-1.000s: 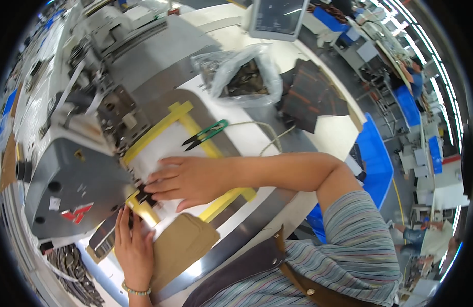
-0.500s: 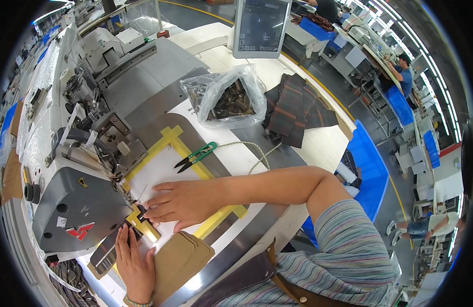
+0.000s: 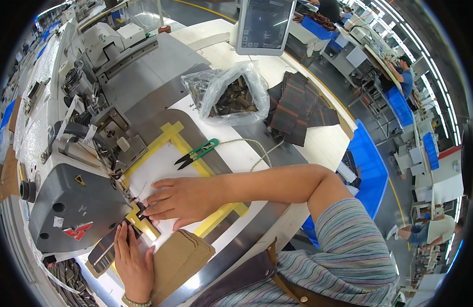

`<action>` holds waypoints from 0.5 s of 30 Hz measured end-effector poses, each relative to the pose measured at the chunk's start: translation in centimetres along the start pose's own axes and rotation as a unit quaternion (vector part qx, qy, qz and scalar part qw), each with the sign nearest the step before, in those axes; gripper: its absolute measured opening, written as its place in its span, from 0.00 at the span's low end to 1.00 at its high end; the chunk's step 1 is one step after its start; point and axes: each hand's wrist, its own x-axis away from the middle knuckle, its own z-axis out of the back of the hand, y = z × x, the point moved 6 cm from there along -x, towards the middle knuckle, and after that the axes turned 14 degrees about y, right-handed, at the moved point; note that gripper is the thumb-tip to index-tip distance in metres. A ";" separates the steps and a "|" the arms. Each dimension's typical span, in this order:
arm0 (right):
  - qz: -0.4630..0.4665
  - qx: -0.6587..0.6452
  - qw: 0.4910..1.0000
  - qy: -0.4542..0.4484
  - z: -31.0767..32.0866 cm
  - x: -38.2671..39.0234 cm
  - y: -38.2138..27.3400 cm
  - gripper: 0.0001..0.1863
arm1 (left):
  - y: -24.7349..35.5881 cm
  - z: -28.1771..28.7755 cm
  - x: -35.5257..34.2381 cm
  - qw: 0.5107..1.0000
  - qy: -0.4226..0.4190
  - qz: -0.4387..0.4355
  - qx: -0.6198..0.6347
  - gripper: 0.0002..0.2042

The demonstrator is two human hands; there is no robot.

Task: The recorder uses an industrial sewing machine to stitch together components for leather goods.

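Note:
My right hand (image 3: pixel 177 204) lies with fingers spread and stretched toward a small dark piece (image 3: pixel 141 210) beside a yellow metal fitting (image 3: pixel 143 225) at the grey sewing-machine head (image 3: pixel 72 199). My left hand (image 3: pixel 134 261) lies with fingers extended on dark flat material (image 3: pixel 106 250) just below the machine head. A stack of tan pieces (image 3: pixel 182 261) sits right of my left hand. Green-handled snips (image 3: pixel 198 153) rest above my right hand on a yellow-taped white sheet (image 3: pixel 149 169), tied to a cord (image 3: pixel 259 148). What lies under my fingertips is partly hidden.
A plastic bag of dark scraps (image 3: pixel 228 97), plaid pieces (image 3: pixel 298 107) and a screen (image 3: pixel 259 25) stand at the back. A blue bin (image 3: pixel 369 153) is beside the table at right. Co-workers (image 3: pixel 402 77) (image 3: pixel 433 230) are at the far right.
Compared with a second ago the whole view has shifted, showing more of the screen. Both hands stay at the machine with little movement. The lower right co-worker's posture has changed slightly.

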 end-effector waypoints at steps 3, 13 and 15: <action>-0.005 -0.005 1.000 0.016 0.3 0.0 -0.2 0.28 | 0.1 0.0 0.2 1.000 -0.001 -0.003 0.001 0.38; 0.109 -0.146 0.932 0.314 13.2 -7.0 -11.6 0.10 | -0.8 -0.6 0.4 1.000 0.007 -0.013 -0.011 0.37; 0.252 -0.201 0.946 0.044 16.2 -7.2 -12.4 0.14 | -0.4 -0.2 -0.4 1.000 0.020 -0.006 -0.019 0.37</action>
